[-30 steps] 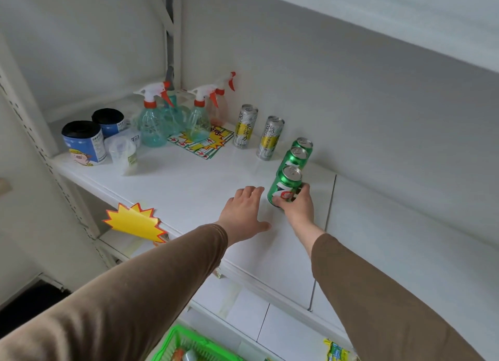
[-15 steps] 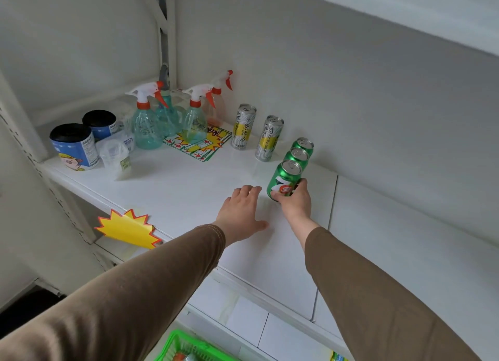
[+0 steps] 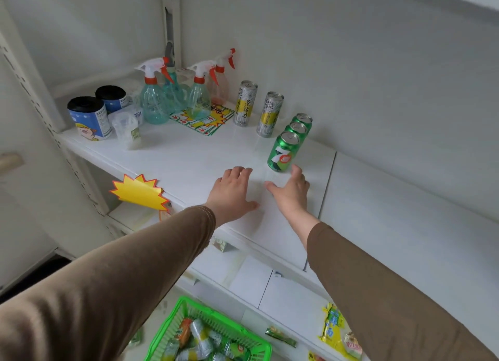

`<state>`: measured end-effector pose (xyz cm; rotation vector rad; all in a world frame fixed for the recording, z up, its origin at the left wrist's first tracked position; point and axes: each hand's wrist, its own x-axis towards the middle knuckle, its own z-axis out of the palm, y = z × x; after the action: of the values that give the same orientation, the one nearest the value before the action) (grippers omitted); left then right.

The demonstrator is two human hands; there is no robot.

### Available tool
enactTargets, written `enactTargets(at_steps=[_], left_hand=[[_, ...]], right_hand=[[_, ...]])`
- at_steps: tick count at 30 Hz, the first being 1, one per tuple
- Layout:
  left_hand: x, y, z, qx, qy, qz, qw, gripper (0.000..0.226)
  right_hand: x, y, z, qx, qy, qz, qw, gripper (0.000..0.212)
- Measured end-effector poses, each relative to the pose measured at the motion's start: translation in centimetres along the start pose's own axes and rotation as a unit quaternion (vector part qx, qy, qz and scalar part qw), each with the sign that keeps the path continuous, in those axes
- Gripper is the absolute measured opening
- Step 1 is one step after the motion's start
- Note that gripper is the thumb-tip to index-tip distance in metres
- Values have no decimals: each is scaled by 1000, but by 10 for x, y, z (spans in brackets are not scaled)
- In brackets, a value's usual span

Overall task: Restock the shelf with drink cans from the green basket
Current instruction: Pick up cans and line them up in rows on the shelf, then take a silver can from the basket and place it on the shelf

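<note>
Three green cans stand in a row on the white shelf [image 3: 189, 161]; the nearest green can [image 3: 283, 151] is upright with the other two behind it. Two tall silver-and-yellow cans [image 3: 245, 103] stand to their left. My right hand [image 3: 291, 193] hovers just in front of the nearest green can, fingers apart, holding nothing. My left hand [image 3: 232, 193] lies flat on the shelf beside it, fingers spread. The green basket [image 3: 172, 323] sits below at the bottom edge, with several cans and packets inside.
Spray bottles [image 3: 154, 101], two blue tubs with black lids [image 3: 89, 117], a clear plastic cup and a printed sheet fill the shelf's left end. A yellow starburst tag [image 3: 140, 192] hangs from the shelf's front edge. Snack packets [image 3: 333, 325] lie on the lower shelf.
My right hand has let go of the nearest green can and drawn back toward me with fingers apart. The can stays upright in the row. The view has tilted down, showing more of the basket.
</note>
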<state>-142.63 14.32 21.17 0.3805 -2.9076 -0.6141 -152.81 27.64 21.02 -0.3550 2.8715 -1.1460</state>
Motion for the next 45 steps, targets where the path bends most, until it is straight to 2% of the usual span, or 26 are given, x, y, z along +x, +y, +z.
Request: enactTargets(at_steps=[5, 10, 14, 21, 26, 34, 39, 45], left_hand=[[-41, -13, 3, 27, 37, 0, 999, 84], [-103, -31, 7, 34, 88, 25, 995, 83], [-164, -47, 21, 47, 110, 51, 992, 83], [-263, -78, 81, 55, 67, 41, 995, 89], [-322, -112, 153, 64, -16, 5, 998, 93], [-375, -167, 297, 36, -123, -76, 989, 90], [-379, -199, 394, 23, -175, -119, 977, 91], [-372, -241, 489, 20, -195, -142, 970, 91]], right_hand=[[-59, 9, -4, -83, -12, -126, 988, 80], [-128, 17, 3, -163, 7, -233, 959, 70], [-190, 24, 18, -195, 11, -280, 940, 65], [-283, 70, 61, -213, -25, -312, 925, 62], [-328, 144, 113, -204, -109, -262, 937, 59], [-362, 285, 214, -156, -203, -92, 962, 57], [-363, 363, 292, -155, -255, -21, 954, 57], [-342, 432, 396, -157, -314, 29, 936, 63]])
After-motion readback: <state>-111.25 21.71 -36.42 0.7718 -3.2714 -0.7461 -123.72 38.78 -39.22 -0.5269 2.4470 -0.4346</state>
